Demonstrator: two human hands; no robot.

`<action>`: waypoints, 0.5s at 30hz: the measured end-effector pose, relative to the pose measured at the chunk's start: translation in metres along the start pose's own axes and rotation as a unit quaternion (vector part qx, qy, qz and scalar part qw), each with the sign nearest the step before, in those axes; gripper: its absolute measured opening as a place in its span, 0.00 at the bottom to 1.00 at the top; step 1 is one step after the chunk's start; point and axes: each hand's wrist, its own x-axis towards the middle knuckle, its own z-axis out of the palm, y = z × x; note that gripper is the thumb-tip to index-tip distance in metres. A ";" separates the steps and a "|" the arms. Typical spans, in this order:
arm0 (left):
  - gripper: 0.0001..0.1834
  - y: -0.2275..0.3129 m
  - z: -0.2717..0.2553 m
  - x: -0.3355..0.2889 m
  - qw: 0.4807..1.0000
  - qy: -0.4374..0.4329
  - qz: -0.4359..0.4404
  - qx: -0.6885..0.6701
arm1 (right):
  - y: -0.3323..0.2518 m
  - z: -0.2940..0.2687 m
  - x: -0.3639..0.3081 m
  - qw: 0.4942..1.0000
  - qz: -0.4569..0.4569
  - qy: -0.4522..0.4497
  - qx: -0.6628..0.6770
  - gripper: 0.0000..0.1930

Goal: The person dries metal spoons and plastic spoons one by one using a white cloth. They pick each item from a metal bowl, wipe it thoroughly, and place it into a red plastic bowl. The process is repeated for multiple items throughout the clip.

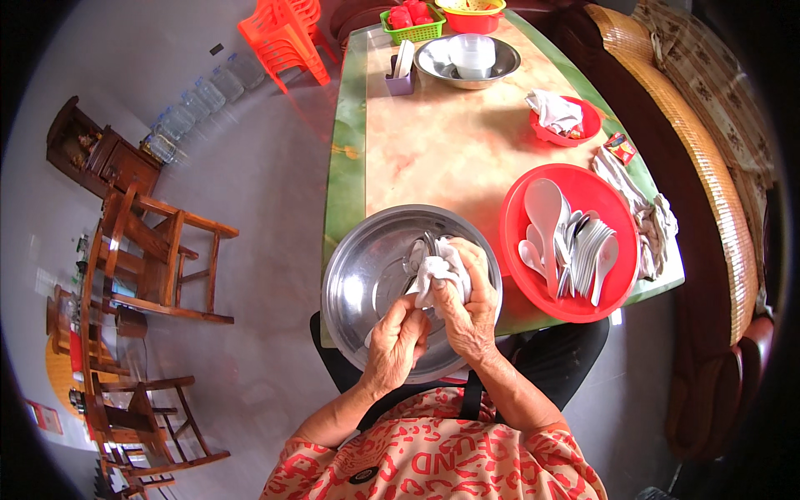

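Over a wide steel basin [350, 292], both my hands are closed and close together. My right hand [471, 312] grips a crumpled white cloth [439, 271], folded around shiny metal spoons [430, 242] whose rounded ends poke out above it. My left hand [395, 343] pinches the lower part of these spoons just below the cloth; its fingers hide most of the handles. To the right of the basin, a red plastic basin [518, 292] holds a large white serving spoon [544, 208], several white soup spoons [606, 260] and metal spoons.
Beside the red basin lies a grey-white rag [658, 225]. Farther up the table [433, 158] are a small red bowl [575, 133] with a cloth, a steel bowl [433, 62] of plastic containers, a purple holder [401, 83] and a green basket [421, 33]. Wooden chairs [171, 250] stand left.
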 end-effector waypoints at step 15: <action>0.15 -0.004 -0.005 -0.006 0.984 -0.123 -0.009 -0.131 | -0.013 -0.010 0.033 0.961 0.176 -0.039 0.208 0.12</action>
